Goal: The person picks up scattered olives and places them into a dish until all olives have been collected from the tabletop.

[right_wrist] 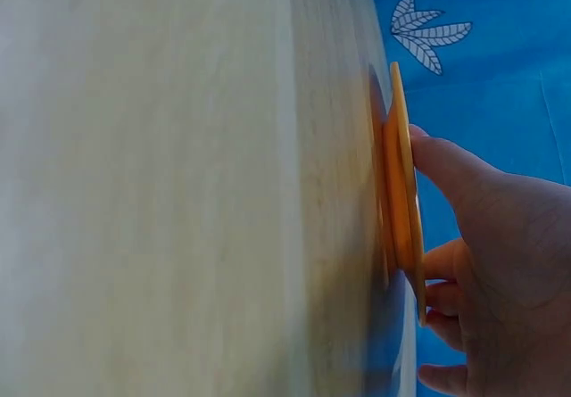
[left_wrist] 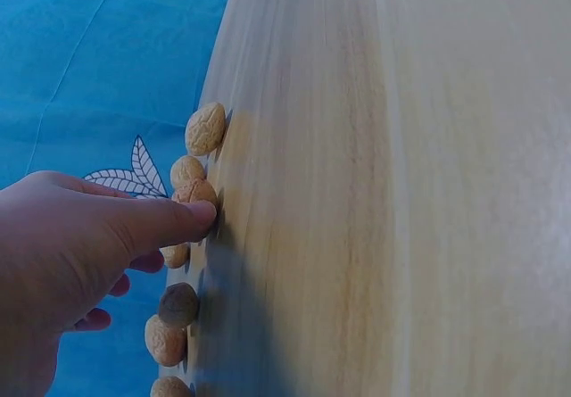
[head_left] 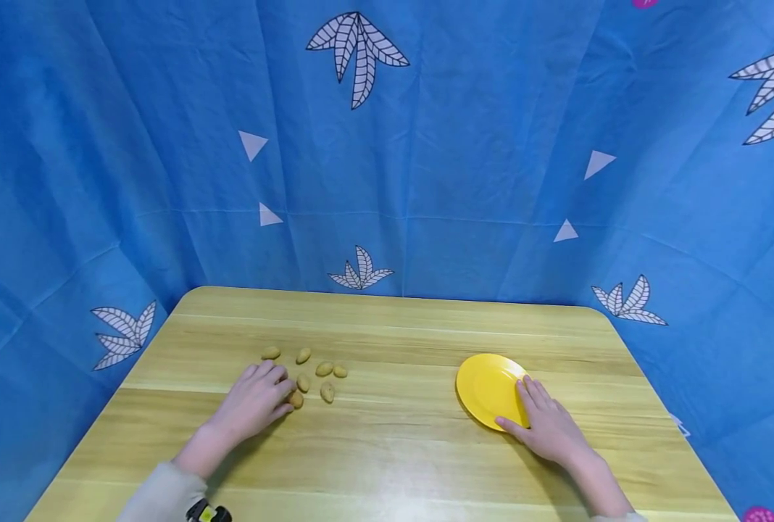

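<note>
On the left of the table, several tan, wrinkled walnuts [head_left: 325, 369] lie in a loose group. My left hand [head_left: 254, 400] is at their near side, its thumb and fingers pinching one walnut [head_left: 296, 399]. In the left wrist view, the thumb of the left hand [left_wrist: 98, 236] presses against a walnut [left_wrist: 198, 192], while the far fingertips are partly hidden. Over on the right, a round yellow plate [head_left: 485, 388] lies flat. My right hand [head_left: 550, 429] rests on its near right side with extended fingers. The right wrist view shows the plate [right_wrist: 401, 183] edge-on, with the hand [right_wrist: 508, 254] touching its upper side.
The wooden table [head_left: 393, 428] has rounded far corners. Blue cloth [head_left: 426, 145] with leaf and triangle prints hangs behind it and along both sides. A small black device [head_left: 207, 511] is strapped at the left wrist. Bare tabletop lies between the walnuts and the plate.
</note>
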`<act>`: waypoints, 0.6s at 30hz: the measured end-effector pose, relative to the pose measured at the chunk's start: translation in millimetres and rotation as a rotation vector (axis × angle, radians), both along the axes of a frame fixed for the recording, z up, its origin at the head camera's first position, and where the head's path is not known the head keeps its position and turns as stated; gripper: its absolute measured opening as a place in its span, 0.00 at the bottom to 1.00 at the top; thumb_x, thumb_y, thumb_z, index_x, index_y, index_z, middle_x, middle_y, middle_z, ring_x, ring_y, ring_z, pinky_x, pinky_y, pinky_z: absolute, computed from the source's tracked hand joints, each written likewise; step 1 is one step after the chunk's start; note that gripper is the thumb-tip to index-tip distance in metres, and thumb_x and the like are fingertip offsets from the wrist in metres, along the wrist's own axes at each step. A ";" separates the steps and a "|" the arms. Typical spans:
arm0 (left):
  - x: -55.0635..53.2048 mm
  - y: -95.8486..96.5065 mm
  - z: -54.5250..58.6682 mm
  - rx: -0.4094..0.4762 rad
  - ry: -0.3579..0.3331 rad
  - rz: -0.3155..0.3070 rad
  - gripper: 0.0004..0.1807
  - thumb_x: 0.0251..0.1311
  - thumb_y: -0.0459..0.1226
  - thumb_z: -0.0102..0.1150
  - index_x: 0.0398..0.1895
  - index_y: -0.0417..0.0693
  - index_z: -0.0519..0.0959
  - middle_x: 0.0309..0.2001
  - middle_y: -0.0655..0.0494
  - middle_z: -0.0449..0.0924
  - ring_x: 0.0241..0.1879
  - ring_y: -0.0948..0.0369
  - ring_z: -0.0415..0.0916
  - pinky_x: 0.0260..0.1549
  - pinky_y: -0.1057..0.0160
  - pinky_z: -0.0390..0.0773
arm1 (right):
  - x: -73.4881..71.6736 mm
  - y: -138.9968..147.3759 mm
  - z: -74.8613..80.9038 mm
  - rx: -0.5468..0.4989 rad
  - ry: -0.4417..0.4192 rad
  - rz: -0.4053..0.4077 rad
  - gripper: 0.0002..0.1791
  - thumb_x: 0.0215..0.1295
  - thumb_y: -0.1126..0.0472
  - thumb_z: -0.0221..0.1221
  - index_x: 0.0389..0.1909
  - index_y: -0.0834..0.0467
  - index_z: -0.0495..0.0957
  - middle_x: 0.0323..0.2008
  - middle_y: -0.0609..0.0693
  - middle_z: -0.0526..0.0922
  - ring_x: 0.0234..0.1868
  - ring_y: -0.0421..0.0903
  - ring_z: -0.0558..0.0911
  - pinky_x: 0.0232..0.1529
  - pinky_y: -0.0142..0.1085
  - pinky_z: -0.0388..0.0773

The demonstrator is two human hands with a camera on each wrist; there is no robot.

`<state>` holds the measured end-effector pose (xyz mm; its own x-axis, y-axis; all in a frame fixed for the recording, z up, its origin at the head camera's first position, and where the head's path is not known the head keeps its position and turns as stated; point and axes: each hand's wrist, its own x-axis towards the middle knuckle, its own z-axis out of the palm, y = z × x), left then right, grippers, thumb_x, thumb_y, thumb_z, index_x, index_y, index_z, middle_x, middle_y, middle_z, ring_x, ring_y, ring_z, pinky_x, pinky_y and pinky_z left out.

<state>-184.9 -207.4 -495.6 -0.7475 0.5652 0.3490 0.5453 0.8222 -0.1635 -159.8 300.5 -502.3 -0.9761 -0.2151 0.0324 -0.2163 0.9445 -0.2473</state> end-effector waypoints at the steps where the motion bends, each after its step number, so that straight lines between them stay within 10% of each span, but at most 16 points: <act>1: -0.2 0.1 0.2 0.002 -0.004 0.000 0.17 0.46 0.49 0.74 0.37 0.52 0.83 0.36 0.57 0.77 0.41 0.57 0.70 0.40 0.56 0.70 | -0.8 -0.5 -0.5 0.002 -0.003 0.001 0.49 0.63 0.35 0.55 0.69 0.72 0.59 0.71 0.70 0.57 0.71 0.69 0.58 0.65 0.62 0.61; 18: 0.2 3.3 3.4 0.011 -0.033 0.004 0.16 0.48 0.50 0.73 0.35 0.51 0.82 0.37 0.57 0.77 0.42 0.56 0.71 0.41 0.55 0.71 | -2.4 -5.4 7.3 0.042 -0.009 0.004 0.50 0.62 0.35 0.56 0.68 0.72 0.60 0.70 0.71 0.59 0.71 0.69 0.59 0.64 0.64 0.61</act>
<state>-184.8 -204.1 -492.2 -0.7612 0.5583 0.3301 0.5468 0.8261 -0.1362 -162.1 295.1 -495.0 -0.9754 -0.2200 0.0146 -0.2181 0.9533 -0.2089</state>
